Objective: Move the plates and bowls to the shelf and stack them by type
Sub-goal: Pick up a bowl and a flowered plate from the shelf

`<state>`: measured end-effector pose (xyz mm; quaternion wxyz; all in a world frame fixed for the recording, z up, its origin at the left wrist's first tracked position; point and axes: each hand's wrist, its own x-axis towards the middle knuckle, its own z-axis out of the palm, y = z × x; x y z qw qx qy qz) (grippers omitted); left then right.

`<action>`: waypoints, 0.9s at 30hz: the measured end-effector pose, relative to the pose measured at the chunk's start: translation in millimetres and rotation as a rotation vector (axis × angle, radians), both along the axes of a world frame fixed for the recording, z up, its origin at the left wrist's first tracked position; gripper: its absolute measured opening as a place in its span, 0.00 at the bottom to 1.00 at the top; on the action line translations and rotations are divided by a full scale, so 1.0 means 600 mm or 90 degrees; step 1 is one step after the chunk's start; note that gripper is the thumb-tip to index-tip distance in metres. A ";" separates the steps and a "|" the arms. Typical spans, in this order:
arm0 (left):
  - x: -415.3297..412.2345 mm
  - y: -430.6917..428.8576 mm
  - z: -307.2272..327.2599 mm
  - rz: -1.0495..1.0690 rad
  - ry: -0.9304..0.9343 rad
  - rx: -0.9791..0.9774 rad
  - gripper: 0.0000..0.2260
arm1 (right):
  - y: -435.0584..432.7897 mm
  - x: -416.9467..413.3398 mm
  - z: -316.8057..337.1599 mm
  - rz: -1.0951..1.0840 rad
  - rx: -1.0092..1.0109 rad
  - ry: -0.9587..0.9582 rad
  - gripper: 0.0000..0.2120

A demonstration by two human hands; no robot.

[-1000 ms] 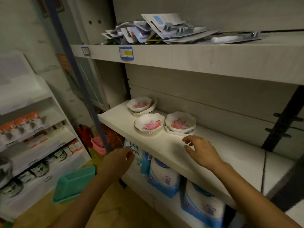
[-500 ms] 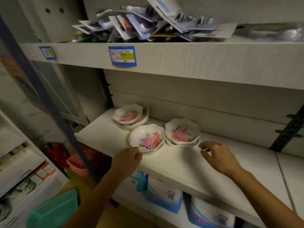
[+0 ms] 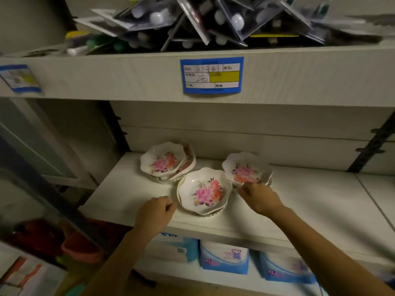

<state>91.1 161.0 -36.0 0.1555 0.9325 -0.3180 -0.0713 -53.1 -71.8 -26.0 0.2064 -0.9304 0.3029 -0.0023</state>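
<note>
Three groups of white scalloped dishes with pink flower prints stand on the middle shelf (image 3: pixel 136 195). The back left stack (image 3: pixel 163 162) leans against more dishes behind it. The front stack (image 3: pixel 204 192) sits near the shelf's edge, and the right stack (image 3: pixel 245 170) stands toward the back. My left hand (image 3: pixel 157 210) is curled into a fist just left of the front stack and holds nothing. Fingers of my right hand (image 3: pixel 258 196) curl onto the near rim of the right stack's top bowl.
The upper shelf (image 3: pixel 106 77) overhangs close above, piled with blister packs (image 3: pixel 203 20) and carrying a blue price label (image 3: pixel 211 74). Blue and white packages (image 3: pixel 224 257) fill the shelf below. A dark metal post (image 3: pixel 42 189) and a pink basket (image 3: pixel 81 248) stand at the left.
Both hands moved forward onto the shelf. My left hand came up beside the front stack and my right hand reached the right stack's rim. The view moved closer.
</note>
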 end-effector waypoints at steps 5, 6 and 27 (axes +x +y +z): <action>0.022 0.041 -0.013 0.011 0.016 0.002 0.20 | 0.018 0.058 -0.016 -0.033 0.039 0.047 0.20; 0.024 0.049 -0.015 0.014 0.017 0.003 0.20 | 0.018 0.065 -0.018 -0.043 0.041 0.066 0.20; 0.053 -0.038 -0.033 0.051 0.115 0.058 0.26 | -0.016 -0.079 0.033 -0.171 -0.012 0.088 0.18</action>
